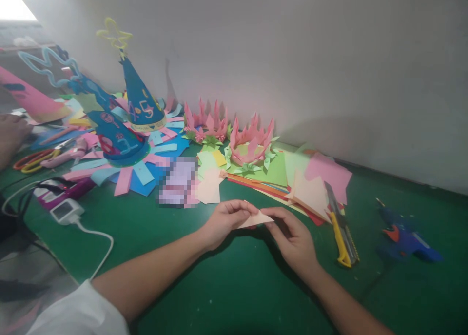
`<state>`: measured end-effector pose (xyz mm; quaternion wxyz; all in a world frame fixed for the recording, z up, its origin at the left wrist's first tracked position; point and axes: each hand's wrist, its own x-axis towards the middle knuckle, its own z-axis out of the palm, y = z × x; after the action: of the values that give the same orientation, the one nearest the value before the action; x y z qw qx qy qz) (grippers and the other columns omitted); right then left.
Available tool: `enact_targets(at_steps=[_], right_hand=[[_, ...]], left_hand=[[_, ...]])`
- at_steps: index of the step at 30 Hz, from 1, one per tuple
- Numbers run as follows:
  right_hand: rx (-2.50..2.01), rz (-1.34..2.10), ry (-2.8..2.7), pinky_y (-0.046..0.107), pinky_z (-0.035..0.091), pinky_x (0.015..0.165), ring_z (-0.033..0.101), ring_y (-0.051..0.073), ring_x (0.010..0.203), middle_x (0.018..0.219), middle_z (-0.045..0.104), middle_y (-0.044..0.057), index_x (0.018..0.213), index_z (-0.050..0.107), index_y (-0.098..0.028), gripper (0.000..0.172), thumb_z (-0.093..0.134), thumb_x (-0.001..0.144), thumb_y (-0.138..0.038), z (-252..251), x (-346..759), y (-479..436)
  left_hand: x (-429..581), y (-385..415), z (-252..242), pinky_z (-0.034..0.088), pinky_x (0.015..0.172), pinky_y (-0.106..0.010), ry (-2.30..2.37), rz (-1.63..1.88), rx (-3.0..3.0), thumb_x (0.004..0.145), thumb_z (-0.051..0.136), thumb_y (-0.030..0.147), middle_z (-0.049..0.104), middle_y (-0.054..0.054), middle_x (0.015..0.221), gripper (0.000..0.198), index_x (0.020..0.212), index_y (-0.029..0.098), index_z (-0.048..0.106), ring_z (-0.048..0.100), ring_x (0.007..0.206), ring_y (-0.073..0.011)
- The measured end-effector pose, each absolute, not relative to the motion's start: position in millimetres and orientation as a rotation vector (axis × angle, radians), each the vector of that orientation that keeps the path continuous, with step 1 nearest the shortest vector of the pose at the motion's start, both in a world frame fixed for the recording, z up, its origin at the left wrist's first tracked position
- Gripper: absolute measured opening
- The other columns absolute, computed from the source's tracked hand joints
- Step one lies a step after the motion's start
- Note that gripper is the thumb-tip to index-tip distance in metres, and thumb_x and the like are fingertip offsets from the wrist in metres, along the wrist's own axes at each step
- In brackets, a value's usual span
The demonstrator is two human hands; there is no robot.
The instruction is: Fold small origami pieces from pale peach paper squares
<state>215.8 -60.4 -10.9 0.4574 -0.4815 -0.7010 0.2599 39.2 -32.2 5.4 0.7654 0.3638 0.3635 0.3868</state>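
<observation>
Between my hands, just above the green table (234, 286), is a small pale peach piece of folded paper (261, 220), pointed at its right end. My left hand (226, 220) pinches its left part between thumb and fingers. With its fingertips, my right hand (294, 235) grips the pointed end. Behind them stand two pink folded-paper crowns (252, 145) with green paper leaves around their bases. Sheets of coloured paper (270, 171) lie stacked under the nearer crown, with peach sheets (309, 193) on the right side.
A yellow utility knife (341, 247) and a blue glue gun (409, 242) lie to the right. Blue cone hats (141, 98), scissors (34, 160), a pink glue gun (71, 152) and a power strip with a white plug (66, 210) are left. Another person's hand (14, 135) shows at the left edge.
</observation>
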Motion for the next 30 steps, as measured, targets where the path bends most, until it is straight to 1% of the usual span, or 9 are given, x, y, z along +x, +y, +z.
enact_targets(at_steps=[4, 9, 15, 17, 20, 22, 24, 26, 30], right_hand=[[-1.245, 0.662, -1.67, 0.032, 0.05, 0.075, 0.063, 0.02, 0.083, 0.089, 0.065, 0.004, 0.095, 0.059, -0.022, 0.012, 0.053, 0.084, -0.023, -14, 215, -60], [-1.332, 0.549, -1.711, 0.03, 0.049, 0.07, 0.061, 0.018, 0.076, 0.083, 0.063, 0.004, 0.09, 0.056, -0.021, 0.011, 0.05, 0.081, -0.018, -12, 214, -61], [-1.376, 0.48, -1.773, 0.028, 0.048, 0.066, 0.061, 0.018, 0.073, 0.081, 0.064, 0.003, 0.089, 0.056, -0.021, 0.011, 0.051, 0.079, -0.019, -12, 213, -61], [-1.387, 0.46, -1.771, 0.028, 0.048, 0.065, 0.061, 0.018, 0.073, 0.08, 0.064, 0.002, 0.088, 0.056, -0.021, 0.011, 0.052, 0.078, -0.019, -13, 213, -60], [-1.383, 0.408, -1.772, 0.027, 0.047, 0.064, 0.06, 0.017, 0.071, 0.077, 0.063, 0.001, 0.085, 0.056, -0.021, 0.011, 0.054, 0.076, -0.016, -13, 212, -60], [-1.367, 0.369, -1.771, 0.027, 0.047, 0.066, 0.059, 0.017, 0.072, 0.078, 0.062, 0.0, 0.084, 0.057, -0.022, 0.011, 0.056, 0.075, -0.015, -13, 211, -60], [-1.333, 0.323, -1.774, 0.028, 0.046, 0.068, 0.059, 0.017, 0.074, 0.079, 0.061, 0.001, 0.083, 0.057, -0.022, 0.01, 0.058, 0.076, -0.015, -12, 211, -61], [-1.288, 0.267, -1.788, 0.029, 0.045, 0.07, 0.059, 0.017, 0.075, 0.08, 0.061, 0.001, 0.081, 0.058, -0.022, 0.007, 0.059, 0.078, -0.016, -12, 211, -62], [-1.232, 0.183, -1.8, 0.029, 0.045, 0.068, 0.058, 0.016, 0.073, 0.077, 0.06, 0.001, 0.082, 0.06, -0.022, 0.006, 0.058, 0.081, -0.017, -10, 209, -63]], left_hand=[[41, -35, 4, 0.044, 0.069, -0.024, 0.912, 0.897, 1.102, 0.07, 0.07, 0.029, 0.066, -0.003, 0.077, 0.019, 0.083, 0.016, 0.072, 0.055, 0.068, -0.0116], [43, -41, 4, 0.045, 0.073, -0.027, 0.968, 0.932, 1.453, 0.079, 0.059, 0.025, 0.07, -0.006, 0.092, 0.019, 0.089, 0.018, 0.073, 0.06, 0.078, -0.0161], [47, -43, -3, 0.045, 0.067, -0.024, 1.026, 0.912, 1.309, 0.077, 0.061, 0.025, 0.07, -0.006, 0.086, 0.018, 0.088, 0.016, 0.071, 0.059, 0.071, -0.0135], [48, -43, -6, 0.044, 0.066, -0.023, 1.001, 0.924, 1.208, 0.075, 0.063, 0.024, 0.067, -0.004, 0.081, 0.022, 0.095, 0.016, 0.068, 0.057, 0.068, -0.0113], [50, -41, -6, 0.039, 0.055, -0.019, 0.965, 0.947, 1.106, 0.07, 0.068, 0.024, 0.057, 0.004, 0.063, 0.049, 0.117, 0.017, 0.056, 0.049, 0.056, -0.0075], [51, -40, -4, 0.039, 0.056, -0.02, 0.953, 0.916, 1.025, 0.068, 0.071, 0.028, 0.058, 0.003, 0.064, 0.049, 0.113, 0.015, 0.058, 0.05, 0.057, -0.0078], [52, -39, -3, 0.041, 0.058, -0.021, 0.972, 0.889, 0.974, 0.066, 0.072, 0.034, 0.062, -0.001, 0.07, 0.039, 0.098, 0.012, 0.064, 0.053, 0.061, -0.0091], [53, -40, -1, 0.041, 0.059, -0.021, 0.985, 0.89, 0.937, 0.065, 0.073, 0.037, 0.064, -0.002, 0.072, 0.033, 0.085, 0.012, 0.066, 0.055, 0.062, -0.0097], [55, -43, 3, 0.039, 0.057, -0.019, 0.968, 0.913, 0.852, 0.062, 0.075, 0.039, 0.064, 0.0, 0.067, 0.034, 0.081, 0.013, 0.063, 0.054, 0.059, -0.0083]])
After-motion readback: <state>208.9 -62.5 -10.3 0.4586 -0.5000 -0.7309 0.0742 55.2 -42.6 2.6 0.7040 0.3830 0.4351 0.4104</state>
